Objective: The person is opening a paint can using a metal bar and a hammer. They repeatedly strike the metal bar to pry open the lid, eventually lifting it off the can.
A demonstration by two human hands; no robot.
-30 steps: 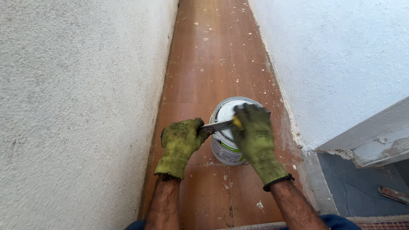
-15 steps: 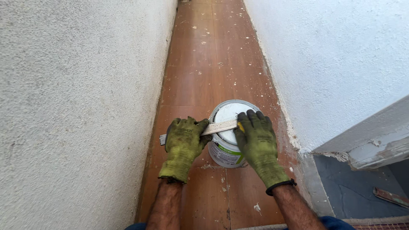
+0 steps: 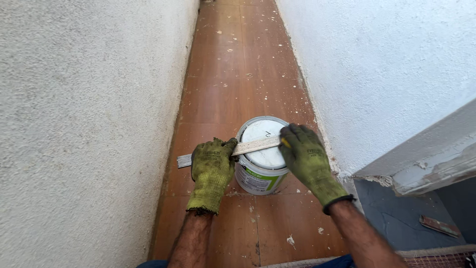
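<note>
- The paint can (image 3: 261, 166) stands upright on the brown tiled floor (image 3: 233, 74) of a narrow passage, near the centre of the view, its white lid on.
- A flat, pale strip, seemingly a ruler or scraper blade (image 3: 248, 148), lies across the lid from about 9 o'clock to 3 o'clock, its left end sticking out past the can's rim.
- The left hand (image 3: 212, 171), in a green work glove, is closed over the strip just at the can's 9 o'clock side, fingers curled around it.
- The right hand (image 3: 306, 158), also gloved, is closed on the strip's other end at the can's 3 o'clock edge; a bit of yellow shows there, perhaps a handle.
- Compared with 1 second ago, the strip has swung from a tilted line to nearly level across the lid, and the left hand has slid closer to the rim, so the 2 hands look to be settling the strip against the lid's edge.
- Rough white walls (image 3: 89, 124) flank the floor at 9 and 3 o'clock; a chipped ledge (image 3: 436, 168) juts in at 4 o'clock.
</note>
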